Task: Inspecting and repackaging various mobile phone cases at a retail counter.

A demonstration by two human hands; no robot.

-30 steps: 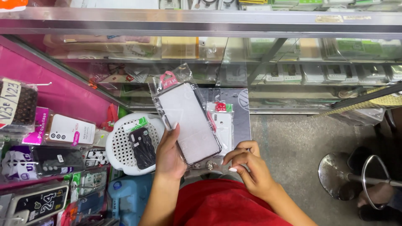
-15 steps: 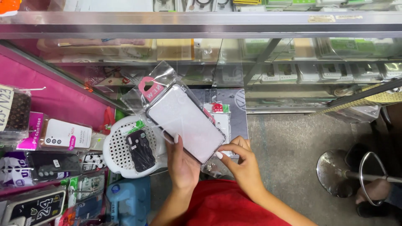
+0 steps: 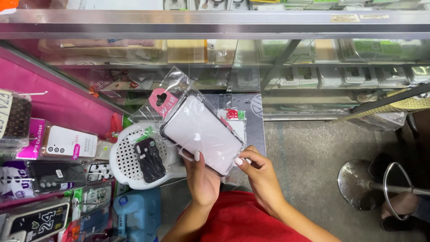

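At the centre of the frame we see a phone case (image 3: 201, 133) in a clear plastic sleeve, held tilted so that its long axis runs from upper left to lower right. Compared with half a second ago, it leans a little further to the right, and the sleeve's pink hanger card (image 3: 161, 101) has swung up toward the upper left. The left hand (image 3: 202, 177) has closed in under the case's lower edge, its grip clamped on the case with the thumb across the sleeve's face. The right hand (image 3: 262, 175) pinches the sleeve's lower right corner, fingertips pressed together on the plastic. The case shows a pale, almost white face with a dark rim; glare on the sleeve hides any finer detail. Behind it lie more packaged cases (image 3: 235, 121) on a dark board, mostly covered. Left of centre, a white perforated stool (image 3: 130, 157) carries a black case (image 3: 150, 159) in its own sleeve. Along the left edge a pink display rack (image 3: 53, 112) hangs with packaged cases, cut off by the frame. Across the top runs a glass counter (image 3: 215, 24); reflections blur the stock inside. At lower right a metal stool (image 3: 376, 183) stands on the grey floor, and beside it part of another person's limb, too cropped to identify.
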